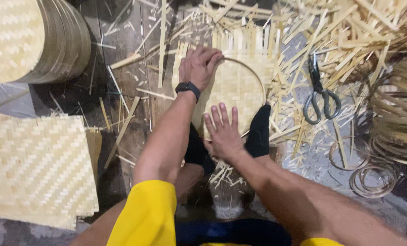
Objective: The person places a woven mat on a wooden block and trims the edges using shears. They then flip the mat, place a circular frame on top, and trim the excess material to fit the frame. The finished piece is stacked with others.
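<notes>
We see a woven bamboo mat [233, 86] lying flat on the floor straight ahead of the person, with a thin round hoop [258, 79] laid on top of it. The left hand [198, 66], a black watch [188, 88] on its wrist, sits at the mat's upper left, fingers curled over the top of the hoop and gripping it against the weave. The right hand [222, 132] lies open and flat, fingers spread, palm pressed on the near edge of the mat; it grasps nothing. So the mat lies under both hands, and most of it stretches between them and off to the right. Two feet in black socks [259, 130] rest on the mat's near edge, one on either side of the right hand.

To the right of the mat, a pair of grey-handled scissors [320, 91] lies on a litter of bamboo strips [349, 41], well apart from either hand. Further right we see coiled hoops [371, 173] on the floor. At the left, a stack of square woven sheets [37, 168] lies near the left knee, and a pile of round woven trays [35, 38] stands in the upper left corner.
</notes>
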